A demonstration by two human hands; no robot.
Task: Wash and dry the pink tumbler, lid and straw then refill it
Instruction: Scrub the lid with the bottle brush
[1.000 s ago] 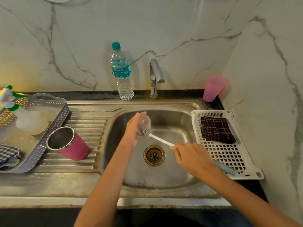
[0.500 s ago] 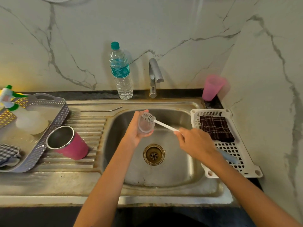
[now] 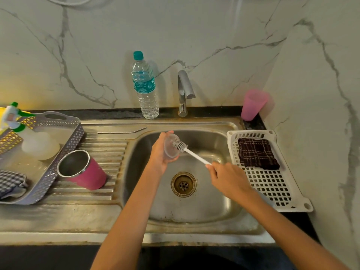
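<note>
1. Right grip (image 3: 229, 180): closed round the white handle of the brush (image 3: 194, 155), low on it so the bristles reach into the lid.
2. Left grip (image 3: 161, 154): fingers curled round the clear lid (image 3: 169, 152), hollow face turned to the bristles. I hold it over the sink (image 3: 194, 208) so drips fall in the basin.
3. Pink tumbler (image 3: 85, 173): on its side on the ribbed drainer, rim against the grey tray (image 3: 77, 131). I judge it is lying there to drain.
4. Straw (image 3: 120, 131): metal, flat along the drainer's far edge, awaiting its turn.
5. Dark cloth (image 3: 257, 153): in the white basket (image 3: 272, 191) right of the sink, probably for drying.
6. Water bottle (image 3: 145, 88): capped and upright on the desk by the tap (image 3: 184, 90), likely for the refill.
</note>
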